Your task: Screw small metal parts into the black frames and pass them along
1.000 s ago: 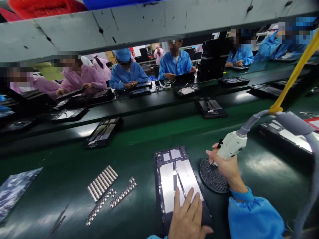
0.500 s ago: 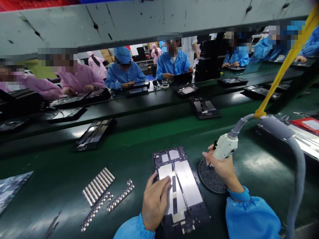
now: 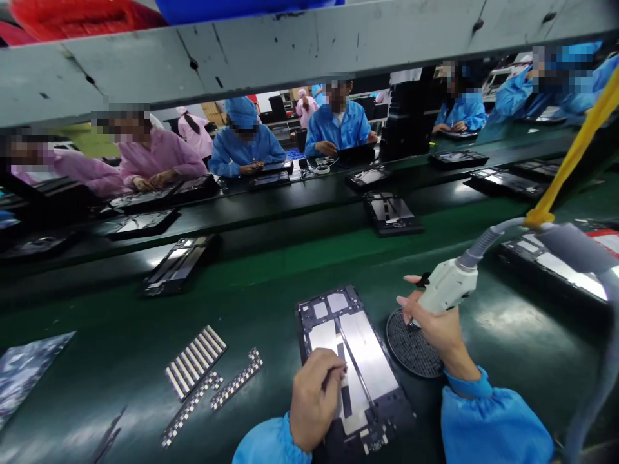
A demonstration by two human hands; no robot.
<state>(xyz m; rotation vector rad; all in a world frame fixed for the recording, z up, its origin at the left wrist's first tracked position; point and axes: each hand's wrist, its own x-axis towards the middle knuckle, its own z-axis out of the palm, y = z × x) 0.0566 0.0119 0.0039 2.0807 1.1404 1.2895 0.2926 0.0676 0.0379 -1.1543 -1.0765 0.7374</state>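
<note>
Before me lies a tablet-like device [image 3: 370,351], its black frame holding silvery panels and a thin cable along the middle. My left hand [image 3: 316,393] is over its left side, thumb and fingertips pinched together; whatever they hold, if anything, is too small to make out. In my right hand [image 3: 438,325] is a white electric screwdriver [image 3: 448,287] with a grey cord, tilted, its handle gripped with the index finger stretched out. Its tip is hidden behind the hand, above a round black dish [image 3: 411,351] with a fine gridded surface, just right of the device.
Strips of small parts [image 3: 196,361] lie to the left, near a silvery bag [image 3: 29,367]. Similar devices [image 3: 178,264] rest farther back on the green bench. A yellow strap [image 3: 565,154] holds the screwdriver cord. A grey beam [image 3: 300,45] crosses above; co-workers sit opposite.
My left hand has shifted right across the device, and its fingers have curled from flat into a pinch. The screwdriver and right hand have moved slightly right, still by the dish.
</note>
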